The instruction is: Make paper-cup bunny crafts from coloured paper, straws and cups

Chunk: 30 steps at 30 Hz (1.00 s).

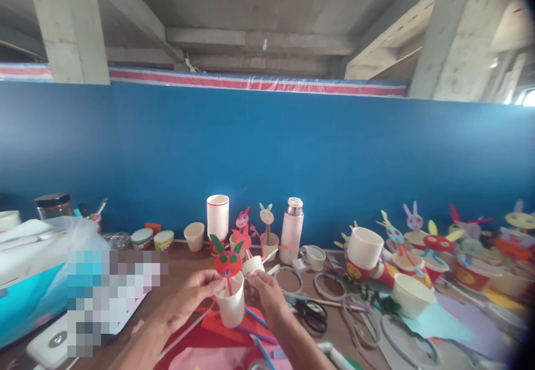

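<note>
A white paper cup (232,308) stands upright in front of me, with a red paper animal face (228,265) rising from it on a red stem. The face has green ears and green eyes. My left hand (198,291) is closed at the cup's left rim, fingertips beside the face's lower edge. On the other side, my right hand (265,291) has its fingers bent together close to the cup's right rim. A white round piece (252,264) shows at its fingertips; its kind is unclear. Red paper (217,328) lies beneath the cup.
Behind are stacked cups (218,217), more paper animals and a pink thermos (291,233). Scissors (311,315) and tape rolls (330,286) lie to the right, before several finished-looking cup animals (438,243). A white box-like device (52,339) sits left. A blue partition (267,152) stands behind the table.
</note>
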Motion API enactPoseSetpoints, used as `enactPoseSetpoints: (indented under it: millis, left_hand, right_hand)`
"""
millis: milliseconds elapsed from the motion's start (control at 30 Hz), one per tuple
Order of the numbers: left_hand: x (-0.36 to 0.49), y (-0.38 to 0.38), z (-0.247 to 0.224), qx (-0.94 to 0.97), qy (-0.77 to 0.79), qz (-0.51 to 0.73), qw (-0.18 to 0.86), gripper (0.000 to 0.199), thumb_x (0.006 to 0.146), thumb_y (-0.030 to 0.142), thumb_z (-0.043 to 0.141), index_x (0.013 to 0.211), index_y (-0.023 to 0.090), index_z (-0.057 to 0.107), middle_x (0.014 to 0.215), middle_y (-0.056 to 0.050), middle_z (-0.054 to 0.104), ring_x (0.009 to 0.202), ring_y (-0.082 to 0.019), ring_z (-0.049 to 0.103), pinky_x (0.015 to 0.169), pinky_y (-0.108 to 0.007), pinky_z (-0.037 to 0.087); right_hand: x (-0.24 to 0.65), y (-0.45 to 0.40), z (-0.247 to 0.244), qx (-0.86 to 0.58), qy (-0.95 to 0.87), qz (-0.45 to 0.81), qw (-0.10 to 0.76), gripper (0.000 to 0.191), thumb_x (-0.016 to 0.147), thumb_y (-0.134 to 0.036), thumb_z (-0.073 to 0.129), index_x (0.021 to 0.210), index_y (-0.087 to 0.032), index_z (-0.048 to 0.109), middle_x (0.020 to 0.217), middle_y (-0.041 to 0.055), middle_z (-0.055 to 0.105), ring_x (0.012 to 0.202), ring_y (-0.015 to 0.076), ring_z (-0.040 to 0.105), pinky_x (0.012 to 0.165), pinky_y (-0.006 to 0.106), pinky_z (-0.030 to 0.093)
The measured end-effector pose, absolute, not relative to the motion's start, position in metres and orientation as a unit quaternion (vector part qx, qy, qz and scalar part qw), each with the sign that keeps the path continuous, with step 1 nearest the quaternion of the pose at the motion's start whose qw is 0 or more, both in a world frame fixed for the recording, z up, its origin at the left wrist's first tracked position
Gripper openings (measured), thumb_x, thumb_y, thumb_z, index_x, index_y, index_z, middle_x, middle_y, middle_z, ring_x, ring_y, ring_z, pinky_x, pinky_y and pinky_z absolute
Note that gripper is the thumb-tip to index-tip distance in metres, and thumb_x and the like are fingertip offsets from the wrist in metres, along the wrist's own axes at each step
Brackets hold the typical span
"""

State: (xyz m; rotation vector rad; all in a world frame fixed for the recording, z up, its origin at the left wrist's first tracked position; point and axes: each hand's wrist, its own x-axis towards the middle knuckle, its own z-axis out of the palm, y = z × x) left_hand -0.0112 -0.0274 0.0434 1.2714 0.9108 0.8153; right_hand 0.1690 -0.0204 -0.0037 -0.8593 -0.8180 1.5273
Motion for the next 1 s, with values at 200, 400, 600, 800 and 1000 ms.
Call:
enactPoseSetpoints:
  millis: [200, 400, 600, 800, 1000]
  left_hand:
    - [-0.01, -0.025, 0.038, 0.543, 0.416, 0.362, 0.633, 0.026, 0.071, 0.036, 0.07, 0.084, 0.013, 0.066, 0.077, -0.004, 0.068, 0.068, -0.015, 0.058, 0.061, -0.025, 0.043]
    - [-0.01, -0.024, 0.036, 0.546, 0.43, 0.356, 0.624, 0.029, 0.074, 0.041, 0.065, 0.088, 0.015, 0.067, 0.078, -0.003, 0.069, 0.071, -0.017, 0.06, 0.064, -0.026, 0.045]
    - [-0.008, -0.027, 0.045, 0.567, 0.413, 0.341, 0.626, 0.028, 0.076, 0.041, 0.063, 0.081, 0.014, 0.066, 0.076, -0.004, 0.068, 0.068, -0.016, 0.059, 0.063, -0.026, 0.043]
    - [-0.01, -0.026, 0.045, 0.555, 0.419, 0.368, 0.617, 0.013, 0.071, 0.025, 0.062, 0.078, 0.015, 0.067, 0.073, -0.002, 0.066, 0.071, -0.017, 0.058, 0.067, -0.028, 0.045]
    - [-0.011, -0.024, 0.043, 0.541, 0.428, 0.369, 0.623, 0.013, 0.068, 0.024, 0.061, 0.076, 0.016, 0.066, 0.074, -0.003, 0.065, 0.071, -0.017, 0.058, 0.065, -0.028, 0.045]
  right_hand:
    - [0.171, -0.02, -0.005, -0.364, -0.357, 0.646, 0.568, 0.03, 0.057, -0.037, 0.072, 0.056, -0.016, 0.049, 0.044, -0.0065, 0.048, 0.04, 0.0045, 0.037, 0.044, 0.019, 0.03]
    - [0.171, -0.018, -0.005, -0.378, -0.344, 0.649, 0.565, 0.031, 0.056, -0.036, 0.071, 0.056, -0.017, 0.047, 0.043, -0.0072, 0.047, 0.04, 0.0042, 0.038, 0.043, 0.018, 0.03]
    - [0.171, -0.02, -0.004, -0.377, -0.34, 0.648, 0.568, 0.03, 0.057, -0.035, 0.072, 0.057, -0.017, 0.048, 0.046, -0.0069, 0.049, 0.041, 0.004, 0.039, 0.044, 0.018, 0.032]
    - [0.172, -0.017, -0.009, -0.382, -0.341, 0.646, 0.567, 0.032, 0.056, -0.04, 0.073, 0.061, -0.015, 0.054, 0.049, -0.0056, 0.05, 0.042, 0.0051, 0.041, 0.045, 0.02, 0.035]
    - [0.172, -0.016, -0.011, -0.377, -0.333, 0.652, 0.568, 0.035, 0.056, -0.042, 0.075, 0.063, -0.014, 0.055, 0.052, -0.0049, 0.052, 0.042, 0.0053, 0.043, 0.045, 0.02, 0.036]
